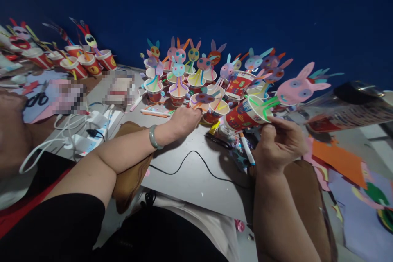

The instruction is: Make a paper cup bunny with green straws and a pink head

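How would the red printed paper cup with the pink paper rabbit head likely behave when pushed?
The cup probably tips easily: it tapers toward its base. The rabbit head likely wobbles, carried outside it on slim green strips.

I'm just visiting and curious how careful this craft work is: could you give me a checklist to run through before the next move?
1. Right hand has hold of the cup: ok, thumb and fingers are at its rim.
2. That cup is upright: not ok, it is tilted sideways.
3. Pink bunny face is on the cup: ok, it sticks out past the rim beside green strips.
4. Left hand grips something: cannot tell, its fingertips are hidden near the standing cups.
5. Table is free of loose cords: not ok, a black cord crosses it.
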